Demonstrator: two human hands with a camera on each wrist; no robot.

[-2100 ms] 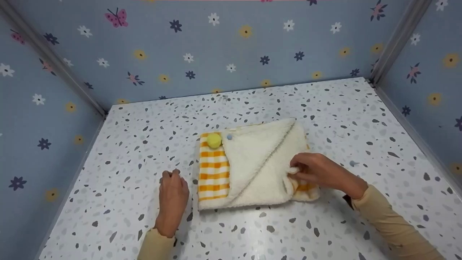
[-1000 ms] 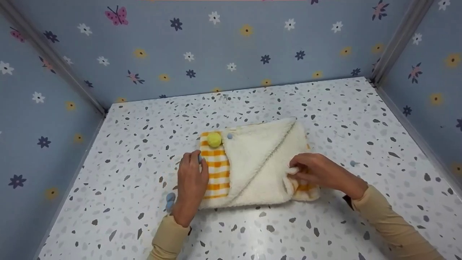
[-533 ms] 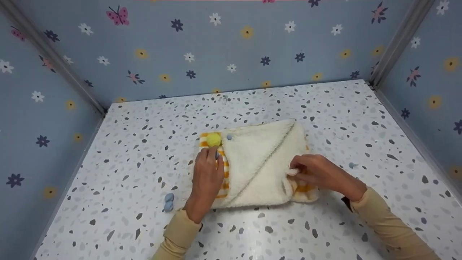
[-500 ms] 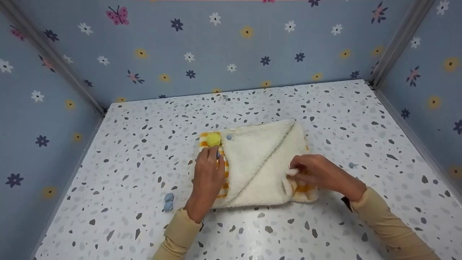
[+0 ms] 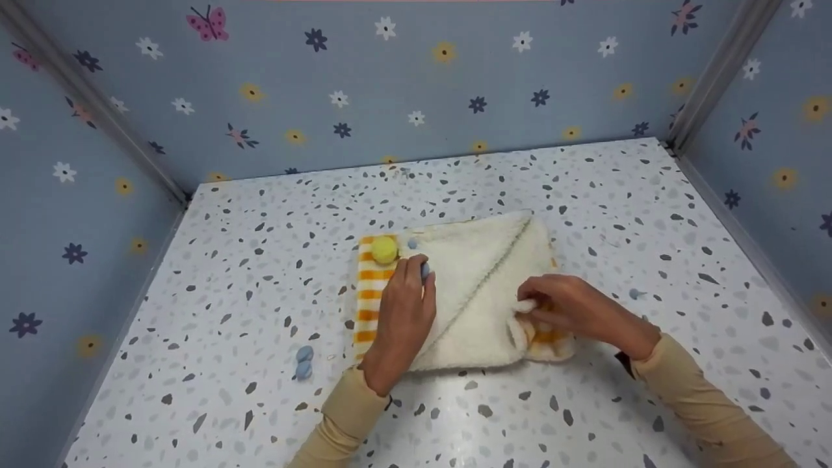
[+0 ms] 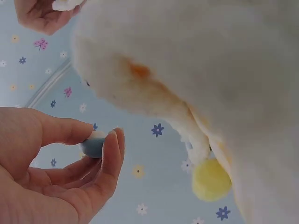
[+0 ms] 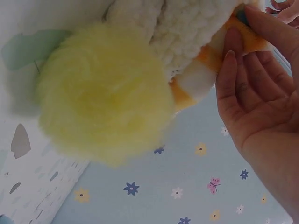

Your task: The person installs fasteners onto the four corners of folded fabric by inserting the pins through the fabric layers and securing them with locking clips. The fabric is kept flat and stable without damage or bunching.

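A folded fleece blanket, cream with an orange-and-white checked side, lies on the speckled table. My right hand pinches a turned-up fold at its near right edge; in the right wrist view a bit of blue shows at the thumb. My left hand is over the blanket's left part, pinching a small rounded blue piece with a pale end between thumb and fingers. Just beyond it, a yellow pompom sits on the checked strip. Beside that, a small blue knob shows on the fleece.
Two rounded blue pieces lie together on the table left of the blanket. Right of it lies a blue pin-like piece with a thin point. Flower-patterned panels stand at the back and both sides. Another yellow pompom fills the right wrist view.
My left hand has moved right from the table, across the checked strip and onto the fleece, carrying the blue piece. The two blue pieces at left came into view. My right hand stays put.
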